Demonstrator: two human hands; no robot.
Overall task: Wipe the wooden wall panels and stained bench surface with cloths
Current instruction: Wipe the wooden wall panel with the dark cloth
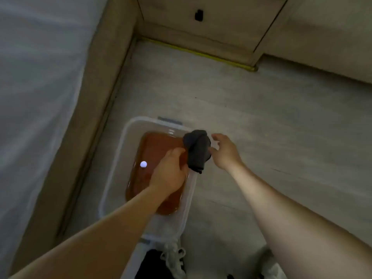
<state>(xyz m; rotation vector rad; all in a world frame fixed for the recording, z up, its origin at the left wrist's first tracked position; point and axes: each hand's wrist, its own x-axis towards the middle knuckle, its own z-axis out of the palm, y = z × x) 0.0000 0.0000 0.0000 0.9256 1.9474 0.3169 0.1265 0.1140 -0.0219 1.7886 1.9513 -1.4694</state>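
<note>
Head view: clear plastic tub [112,174] on pale wood-look floor [261,121], holding reddish-brown water [145,182] with a bright light reflection [143,164] on its surface. Left hand [171,174] over the tub, fingers curled, gripping the lower edge of a dark grey cloth [198,151]; cloth hangs bunched at the tub's 2 o'clock corner, above the rim. Right hand [225,152] just beside the cloth at its 3 o'clock, fingers apart and loosely bent; contact with cloth unclear. Wooden panel [211,27] with black latch [198,15] at 12 o'clock, yellow strip [201,53] along its base. Light sheeted surface [36,77] at 9 o'clock. Laced shoe [173,258] at 6 o'clock.
</note>
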